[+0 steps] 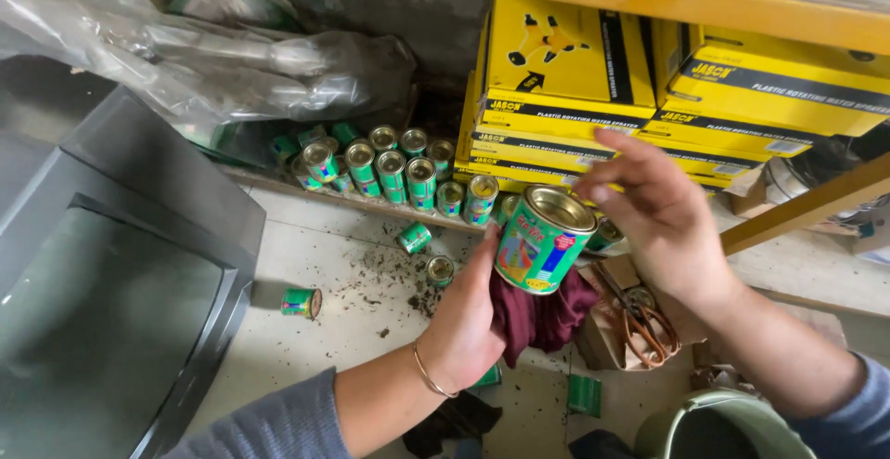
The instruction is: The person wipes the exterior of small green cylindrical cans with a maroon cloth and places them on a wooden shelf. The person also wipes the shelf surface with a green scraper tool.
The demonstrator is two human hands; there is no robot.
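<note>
1. Right hand [663, 223], centre right of frame: thumb and fingertips pinch the top rim of a green tin can [544, 239]; the other fingers spread loosely above it.
2. Left hand [468, 315], lower centre: closed around a maroon cloth [542, 315], pressing it against the can's lower side and base. A thin bangle [428, 376] sits on the wrist.
3. The can sits at frame centre, held in the air between both hands, tilted with its metal lid toward the upper right. Its label is green with coloured panels.
4. Just behind the can, centre of frame: a cluster of small green tins [399, 167] stands in rows at the edge of a low shelf.
5. Three more small tins lie loose on the pale floor [306, 236]: one [414, 237] and another [440, 269] left of the held can, a third [301, 302] on its side further left. Dark debris is scattered around them.
6. Upper right: stacked yellow cartons [575, 79] under a yellow shelf board.
7. Upper left: crumpled clear plastic sheeting [232, 60].
8. Left edge: a dark grey television set [111, 274], screen facing up.
9. Lower right: scissors with brown handles [640, 325] on a cardboard box; a pale green bucket rim [723, 417] at the bottom edge.
</note>
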